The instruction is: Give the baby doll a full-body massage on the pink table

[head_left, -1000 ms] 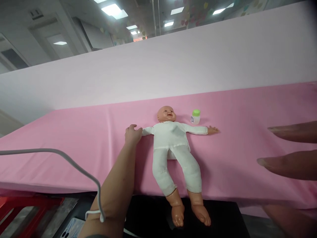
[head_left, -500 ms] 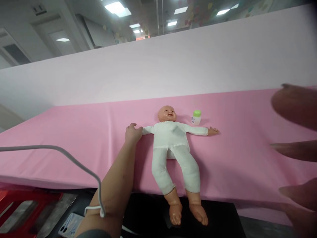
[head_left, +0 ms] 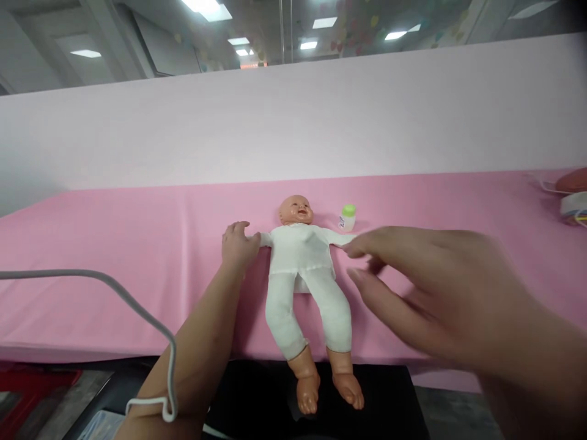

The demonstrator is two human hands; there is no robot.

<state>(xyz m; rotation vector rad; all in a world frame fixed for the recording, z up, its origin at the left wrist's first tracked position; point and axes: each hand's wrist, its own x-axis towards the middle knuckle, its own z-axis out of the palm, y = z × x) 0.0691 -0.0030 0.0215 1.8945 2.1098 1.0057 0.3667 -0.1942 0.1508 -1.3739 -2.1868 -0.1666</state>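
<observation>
A baby doll (head_left: pixel 300 247) in white clothes lies face up on the pink cloth (head_left: pixel 114 244), its arms spread and its feet over the front edge. My left hand (head_left: pixel 239 244) is closed around the doll's hand at the end of the left-side sleeve. Over the doll's other forearm and hand hovers my right hand (head_left: pixel 431 287), blurred, with thumb and fingers apart and nothing between them; it hides that doll hand. A small jar (head_left: pixel 347 218) with a green lid stands beside the doll's head.
A grey cable (head_left: pixel 132 299) loops over my left forearm. At the far right edge lies a roll-like item (head_left: pixel 574 206) near a reddish object (head_left: pixel 573 180). A white wall (head_left: pixel 293 122) rises behind the cloth. Below the front edge is a black surface (head_left: pixel 376 403).
My right hand has come in from the far right to the doll's right-side arm. The view has shifted slightly to the right. My left hand stays at the doll's hand.
</observation>
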